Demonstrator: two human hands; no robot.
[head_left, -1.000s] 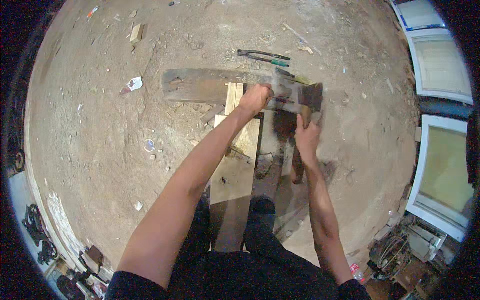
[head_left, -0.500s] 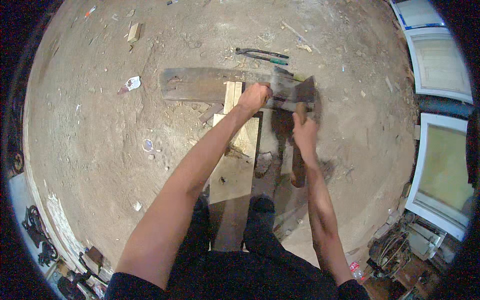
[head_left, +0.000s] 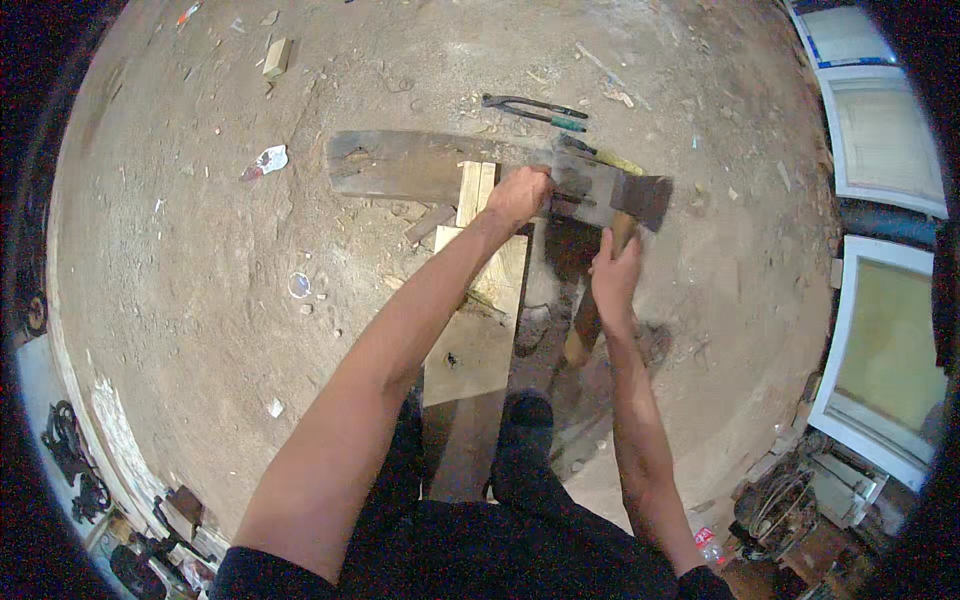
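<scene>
My right hand [head_left: 616,275] grips the wooden handle of a hatchet [head_left: 642,200]. The hatchet's dark head is at the far end, above the right part of a weathered grey board [head_left: 390,165] lying crosswise on the ground. My left hand [head_left: 521,195] is closed over that board, beside a short pale wood piece [head_left: 476,192]; whatever its fingers pinch is hidden. Below my left forearm, a light wooden plank [head_left: 465,362] runs back between my feet. Just beyond the grey board lie pincers [head_left: 535,112] with dark and green handles.
A tool with a yellowish handle [head_left: 618,160] lies by the board's far edge, partly covered by the hatchet. A small wood block [head_left: 277,58] and scraps dot the dirt floor. White-framed panels [head_left: 885,340] stand along the right side. Coiled wire [head_left: 780,505] sits at lower right.
The hatchet head has swung right and the handle's near end left, so the hatchet tilts more. My left hand stays closed over the board; the whole view has shifted slightly.
</scene>
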